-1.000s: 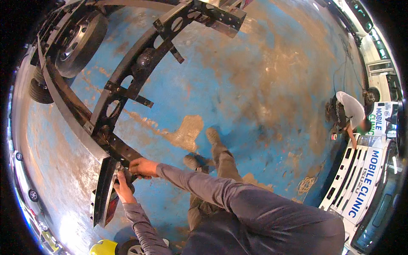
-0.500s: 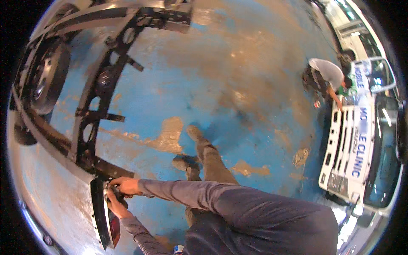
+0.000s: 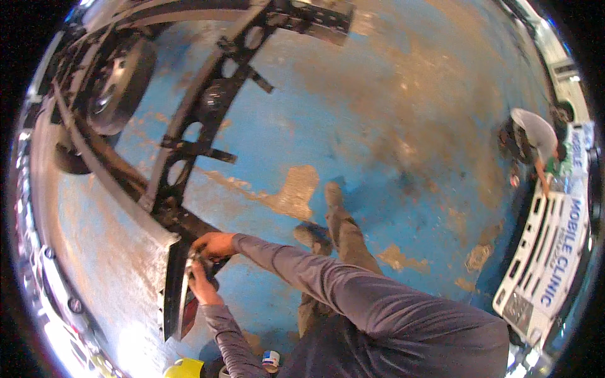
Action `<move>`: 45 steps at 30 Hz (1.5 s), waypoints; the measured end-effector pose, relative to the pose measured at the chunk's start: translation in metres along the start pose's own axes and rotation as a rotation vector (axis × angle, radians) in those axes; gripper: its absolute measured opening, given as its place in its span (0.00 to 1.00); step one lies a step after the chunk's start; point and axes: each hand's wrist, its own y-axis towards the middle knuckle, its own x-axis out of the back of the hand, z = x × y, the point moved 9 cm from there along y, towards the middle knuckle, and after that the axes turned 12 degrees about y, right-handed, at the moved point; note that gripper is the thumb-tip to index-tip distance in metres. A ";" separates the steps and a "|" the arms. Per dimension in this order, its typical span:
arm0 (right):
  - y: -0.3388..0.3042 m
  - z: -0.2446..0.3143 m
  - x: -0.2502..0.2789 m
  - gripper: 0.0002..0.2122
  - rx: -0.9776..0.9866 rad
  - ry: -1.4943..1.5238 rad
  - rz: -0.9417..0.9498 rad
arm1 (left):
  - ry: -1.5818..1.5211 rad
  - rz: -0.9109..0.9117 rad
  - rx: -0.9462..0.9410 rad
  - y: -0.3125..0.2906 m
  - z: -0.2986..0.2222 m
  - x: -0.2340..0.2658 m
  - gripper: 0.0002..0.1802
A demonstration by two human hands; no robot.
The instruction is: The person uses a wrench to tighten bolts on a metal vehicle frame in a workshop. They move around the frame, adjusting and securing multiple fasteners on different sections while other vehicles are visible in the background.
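A dark vehicle chassis frame runs from the upper middle down to the near left. At its near end stands a long black bar, with a red lamp partly showing beside my left wrist. My right hand is bent and closed at the top of this bar, its fingers around a small dark part too hidden to name. Just below it, my left hand reaches up with curled fingers to the same spot, almost meeting the right. What the left fingers grip is hidden.
A wheel sits by the frame at upper left. Far right, a person in a grey shirt crouches by a white truck front. A yellow rounded object and a small can are at the bottom. The floor is worn blue.
The view has swung left, so frame, hands and truck appear further right. The yellow object has come into view. Both hands stay at the bar's top.
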 end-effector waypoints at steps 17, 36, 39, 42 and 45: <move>0.050 0.012 0.015 0.14 -0.336 -0.479 0.203 | 0.058 -0.059 -0.112 -0.001 -0.011 0.006 0.25; -0.023 -0.017 -0.006 0.14 -0.022 0.073 -0.288 | 0.104 -0.009 -0.039 0.003 0.009 0.007 0.36; 0.004 -0.019 0.013 0.11 0.048 -0.061 -0.132 | 0.184 -0.051 -0.004 -0.001 0.009 0.017 0.32; 0.015 0.008 0.007 0.10 0.028 -0.513 -0.004 | 0.211 -0.045 0.020 -0.002 0.010 0.015 0.31; 0.011 0.009 0.021 0.13 -0.126 -0.385 -0.109 | 0.168 -0.003 -0.053 -0.003 -0.025 0.008 0.26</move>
